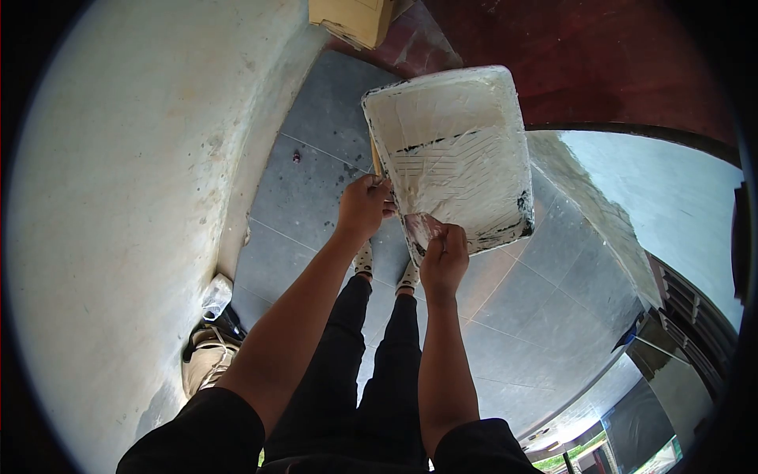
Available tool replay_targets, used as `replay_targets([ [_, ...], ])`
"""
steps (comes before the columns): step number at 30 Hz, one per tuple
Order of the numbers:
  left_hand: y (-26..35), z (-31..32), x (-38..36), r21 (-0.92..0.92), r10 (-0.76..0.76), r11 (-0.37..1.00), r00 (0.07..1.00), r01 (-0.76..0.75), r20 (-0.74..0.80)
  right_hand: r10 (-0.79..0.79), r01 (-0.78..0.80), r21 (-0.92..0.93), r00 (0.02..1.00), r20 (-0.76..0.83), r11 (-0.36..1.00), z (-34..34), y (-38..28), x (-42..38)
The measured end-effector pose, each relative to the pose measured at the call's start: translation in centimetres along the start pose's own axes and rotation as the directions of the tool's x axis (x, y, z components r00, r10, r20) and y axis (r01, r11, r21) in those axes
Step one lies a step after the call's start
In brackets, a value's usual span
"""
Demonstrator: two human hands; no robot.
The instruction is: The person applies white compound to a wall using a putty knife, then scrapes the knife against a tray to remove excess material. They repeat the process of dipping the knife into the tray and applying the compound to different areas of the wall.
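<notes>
A white paint tray (pixel 466 162), caked with off-white paint and streaked black along its rim, is tilted in front of me over the floor. Curled fingers of my left hand (pixel 365 207) close at the tray's left edge; some fingertips are hidden. At the near left corner, my right hand (pixel 445 257) is closed on a thin, paint-smeared pinkish-brown piece (pixel 422 227), whose kind I cannot make out. That piece lies against the paint inside the tray. A narrow yellowish strip (pixel 376 156) shows beside the tray, just above my left hand.
A cardboard box (pixel 353 20) stands at the top. A pale wall (pixel 150 158) runs along the left, with a clear plastic bag (pixel 217 297) and a beige bag-like item (pixel 208 359) at its foot. Grey tiles (pixel 505 340) cover the floor; dark red surface (pixel 608 67) lies upper right.
</notes>
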State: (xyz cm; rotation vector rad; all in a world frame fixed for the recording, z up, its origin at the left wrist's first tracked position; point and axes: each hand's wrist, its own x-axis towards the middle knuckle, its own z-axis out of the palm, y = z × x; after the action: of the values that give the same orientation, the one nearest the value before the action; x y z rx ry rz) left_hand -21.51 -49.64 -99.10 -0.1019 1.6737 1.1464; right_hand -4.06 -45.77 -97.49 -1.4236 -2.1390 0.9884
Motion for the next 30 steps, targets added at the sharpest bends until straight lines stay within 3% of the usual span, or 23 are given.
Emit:
replay_targets([
  [5,0.4,0.2,-0.2,-0.017,-0.013,1.000,1.000,0.013,-0.004,-0.016,0.019,0.081,0.999,-0.029,0.997,-0.3,-0.2,1.1],
  [10,0.3,0.1,-0.2,-0.009,-0.025,1.000,1.000,0.026,0.003,0.037,-0.037,0.009,0.999,0.036,0.999,0.9,-0.6,2.3],
  [12,0.4,0.1,-0.2,-0.012,-0.028,1.000,1.000,0.028,-0.009,0.085,-0.081,0.131,0.996,-0.027,0.988,0.6,-0.9,2.3],
  [16,0.1,0.2,-0.3,-0.050,-0.017,0.999,1.000,0.016,-0.020,-0.023,0.023,0.002,1.000,0.010,1.000,1.8,-1.4,3.2],
  [18,0.2,0.2,-0.2,-0.027,-0.016,1.000,1.000,0.016,-0.023,0.035,-0.028,0.099,0.997,-0.069,0.995,1.4,-1.4,3.6],
  [20,0.2,0.1,-0.1,-0.004,-0.022,1.000,0.999,0.022,-0.027,0.072,-0.067,0.130,0.997,-0.035,0.989,1.6,-1.6,3.7],
  [22,0.1,0.2,-0.3,-0.041,-0.015,0.999,1.000,0.014,-0.023,0.010,-0.010,0.008,0.999,0.050,1.000,2.4,-2.3,4.0],
  [24,0.2,0.3,-0.3,-0.039,-0.020,0.999,1.000,0.019,-0.020,-0.010,0.010,-0.017,0.999,0.032,1.000,1.9,-2.0,4.7],
  [26,0.3,0.1,-0.3,-0.036,-0.024,0.999,0.999,0.023,-0.026,0.120,-0.115,0.153,0.993,-0.019,0.982,1.1,-2.5,5.0],
  [28,0.0,0.2,-0.3,-0.035,-0.008,0.999,1.000,0.008,-0.023,0.061,-0.059,0.136,0.998,-0.007,0.989,1.6,-2.5,5.1],
  [30,-0.2,0.3,-0.3,-0.048,-0.017,0.999,1.000,0.016,-0.020,-0.081,0.080,-0.049,0.997,-0.013,0.996,2.5,-2.2,5.4],
])
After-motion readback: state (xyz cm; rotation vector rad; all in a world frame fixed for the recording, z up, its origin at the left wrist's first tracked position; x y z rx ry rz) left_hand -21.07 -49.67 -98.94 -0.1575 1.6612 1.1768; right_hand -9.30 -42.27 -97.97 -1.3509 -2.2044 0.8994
